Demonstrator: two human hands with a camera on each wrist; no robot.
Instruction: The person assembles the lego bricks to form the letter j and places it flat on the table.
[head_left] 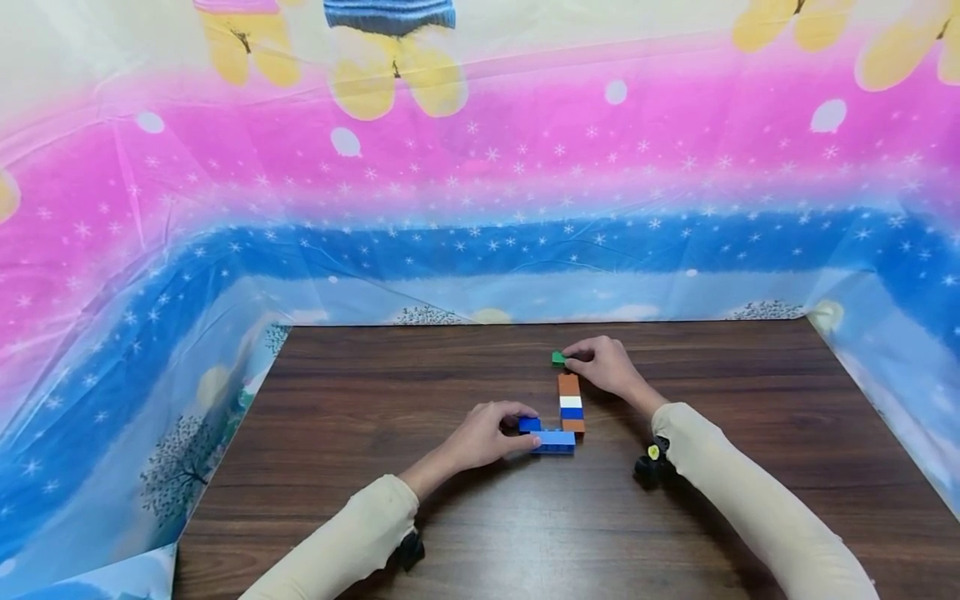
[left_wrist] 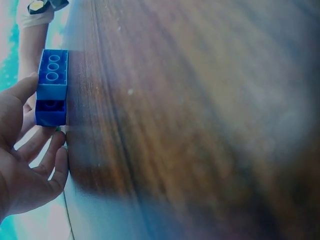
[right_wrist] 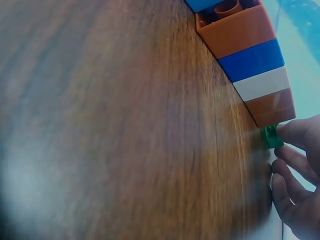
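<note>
My left hand (head_left: 482, 435) pinches two blue toy building bricks with thumb and index finger. One is a long light blue brick (head_left: 557, 444) lying on its side, its hollow underside with round tubes facing the left wrist camera (left_wrist: 53, 65). The other is a shorter dark blue brick (head_left: 528, 425) against its left end. Farther back, my right hand (head_left: 606, 364) pinches a small green brick (head_left: 557, 358) between thumb and index finger. Between the hands runs a row of joined bricks: orange (head_left: 569, 384), white (head_left: 571, 402), dark blue and orange, its near end beside the light blue brick.
A dark wooden table (head_left: 337, 383) carries the bricks. A printed cloth (head_left: 480, 167) in pink and blue rises behind it and along both sides. Black wrist cameras hang under both cream sleeves (head_left: 375, 525).
</note>
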